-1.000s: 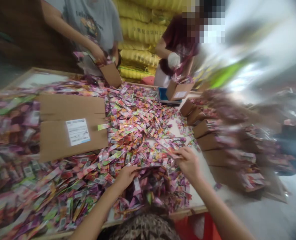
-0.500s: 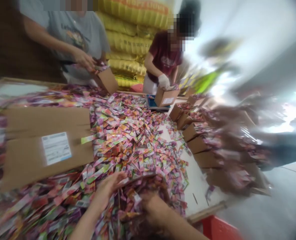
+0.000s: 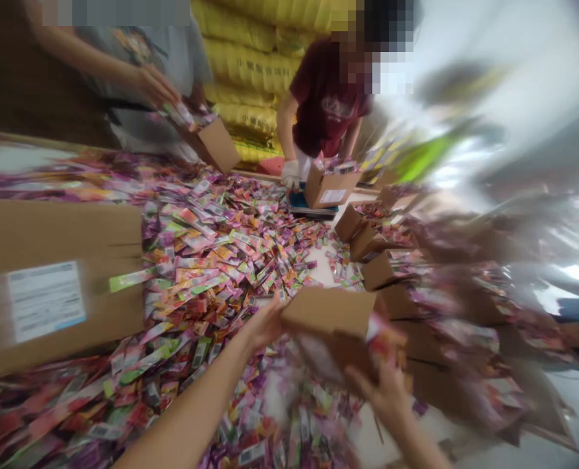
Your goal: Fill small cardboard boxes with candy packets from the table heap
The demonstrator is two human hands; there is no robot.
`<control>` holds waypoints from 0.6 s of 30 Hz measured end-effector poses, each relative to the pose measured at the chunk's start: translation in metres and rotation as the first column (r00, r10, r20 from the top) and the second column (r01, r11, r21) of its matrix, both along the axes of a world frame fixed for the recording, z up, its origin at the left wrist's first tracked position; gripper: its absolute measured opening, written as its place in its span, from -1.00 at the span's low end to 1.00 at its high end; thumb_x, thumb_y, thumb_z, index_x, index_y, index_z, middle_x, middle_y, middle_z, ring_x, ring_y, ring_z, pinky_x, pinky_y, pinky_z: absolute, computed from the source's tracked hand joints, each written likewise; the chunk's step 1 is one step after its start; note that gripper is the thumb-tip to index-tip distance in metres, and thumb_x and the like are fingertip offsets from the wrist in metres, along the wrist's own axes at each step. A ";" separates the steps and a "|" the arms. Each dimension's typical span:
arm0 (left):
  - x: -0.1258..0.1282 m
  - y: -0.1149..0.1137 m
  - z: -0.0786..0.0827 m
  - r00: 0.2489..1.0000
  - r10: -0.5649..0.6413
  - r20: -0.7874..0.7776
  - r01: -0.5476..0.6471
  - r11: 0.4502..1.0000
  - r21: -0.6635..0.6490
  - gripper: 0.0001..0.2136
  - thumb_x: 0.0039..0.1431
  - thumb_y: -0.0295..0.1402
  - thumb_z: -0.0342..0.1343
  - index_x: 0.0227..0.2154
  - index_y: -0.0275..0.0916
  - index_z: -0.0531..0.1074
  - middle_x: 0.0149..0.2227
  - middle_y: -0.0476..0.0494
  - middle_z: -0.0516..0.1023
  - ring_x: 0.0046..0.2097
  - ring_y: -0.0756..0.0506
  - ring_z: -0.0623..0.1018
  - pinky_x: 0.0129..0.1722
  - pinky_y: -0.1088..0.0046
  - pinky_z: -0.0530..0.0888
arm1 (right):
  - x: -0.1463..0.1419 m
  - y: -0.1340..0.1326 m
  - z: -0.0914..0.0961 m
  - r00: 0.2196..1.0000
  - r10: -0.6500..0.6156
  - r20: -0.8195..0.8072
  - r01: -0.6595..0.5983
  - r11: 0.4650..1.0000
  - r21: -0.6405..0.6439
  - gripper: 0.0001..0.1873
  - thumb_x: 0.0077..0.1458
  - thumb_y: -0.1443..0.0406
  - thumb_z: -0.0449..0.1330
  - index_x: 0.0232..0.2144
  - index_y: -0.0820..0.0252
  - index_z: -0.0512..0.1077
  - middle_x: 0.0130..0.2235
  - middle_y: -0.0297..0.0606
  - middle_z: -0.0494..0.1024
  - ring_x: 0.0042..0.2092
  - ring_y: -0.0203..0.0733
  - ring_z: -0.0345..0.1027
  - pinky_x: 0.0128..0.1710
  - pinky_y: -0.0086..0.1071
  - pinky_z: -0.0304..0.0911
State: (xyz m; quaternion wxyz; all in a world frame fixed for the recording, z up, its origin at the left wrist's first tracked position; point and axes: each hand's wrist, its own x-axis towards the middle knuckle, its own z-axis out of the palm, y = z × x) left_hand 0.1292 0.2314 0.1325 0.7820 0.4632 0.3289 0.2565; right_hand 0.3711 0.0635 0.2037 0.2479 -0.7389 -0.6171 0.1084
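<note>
A small brown cardboard box (image 3: 328, 306) is held tilted over the table between my two hands. Around its left end my left hand (image 3: 266, 320) is closed. My right hand (image 3: 387, 384), slightly blurred, grips it at the lower right, by the packets (image 3: 385, 339) showing at the open end. Small colourful snack packets (image 3: 230, 260) lie in a thick heap under and around both forearms. The underside of the box and some of my fingertips are hidden.
A large labelled carton (image 3: 108, 260) lies on the heap at left. Filled open boxes (image 3: 380, 270) line the right side. Across the table, a person in maroon (image 3: 325, 98) has a box (image 3: 331, 185) on a scale (image 3: 313, 207); another in grey holds a box (image 3: 218, 146).
My hands have risen from the heap with the box and moved right. The gloved co-worker's hand has left the packets and come down beside the scale. The view has shifted.
</note>
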 end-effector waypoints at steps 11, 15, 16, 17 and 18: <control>-0.013 -0.073 -0.138 0.593 0.098 -0.799 0.525 0.706 0.476 -0.22 -0.14 -0.58 0.27 0.21 0.07 0.35 0.40 -0.13 0.15 0.44 -0.43 -0.02 0.27 -0.40 -0.41 | 0.059 0.320 0.019 0.964 0.008 0.266 0.069 0.957 -0.281 -0.55 0.06 0.14 0.31 -0.12 0.41 0.52 -0.11 0.06 0.60 -0.02 0.01 0.47 -0.03 -0.32 0.31; -0.089 -0.113 -0.157 0.423 0.361 -0.831 0.670 0.493 0.555 -0.27 0.14 -0.56 0.04 0.34 0.14 0.11 0.44 -0.07 0.06 0.44 -0.33 0.03 0.34 -0.32 -0.16 | 0.052 0.323 -0.001 0.961 0.019 0.274 0.037 0.980 -0.197 -0.29 0.08 0.10 0.30 0.19 0.36 0.31 0.18 0.16 0.40 0.19 0.14 0.29 0.15 -0.10 0.22; -0.102 -0.125 -0.152 0.447 0.372 -0.813 0.645 0.495 0.581 -0.33 0.19 -0.52 0.02 0.32 0.15 0.14 0.43 -0.07 0.10 0.43 -0.33 0.06 0.34 -0.30 -0.11 | 0.054 0.307 -0.010 0.958 0.015 0.286 0.011 0.996 -0.090 -0.25 0.12 0.10 0.27 0.26 0.31 0.23 0.26 0.15 0.31 0.26 0.16 0.21 0.19 -0.04 0.17; -0.112 -0.139 -0.147 0.475 0.376 -0.796 0.602 0.521 0.605 -0.41 0.23 -0.47 0.00 0.30 0.13 0.20 0.41 -0.08 0.17 0.42 -0.32 0.10 0.35 -0.25 -0.05 | 0.056 0.283 -0.020 0.957 0.002 0.289 -0.015 0.999 0.043 -0.26 0.17 0.10 0.22 0.30 0.26 0.17 0.30 0.12 0.25 0.30 0.15 0.14 0.23 0.00 0.12; -0.122 -0.155 -0.141 0.490 0.391 -0.779 0.525 0.581 0.622 -0.49 0.27 -0.41 -0.01 0.26 0.07 0.27 0.37 -0.12 0.25 0.40 -0.31 0.16 0.35 -0.19 0.03 | 0.060 0.251 -0.034 0.959 -0.019 0.282 -0.034 0.983 0.181 -0.30 0.22 0.10 0.16 0.32 0.22 0.15 0.32 0.09 0.23 0.32 0.12 0.10 0.26 0.02 0.08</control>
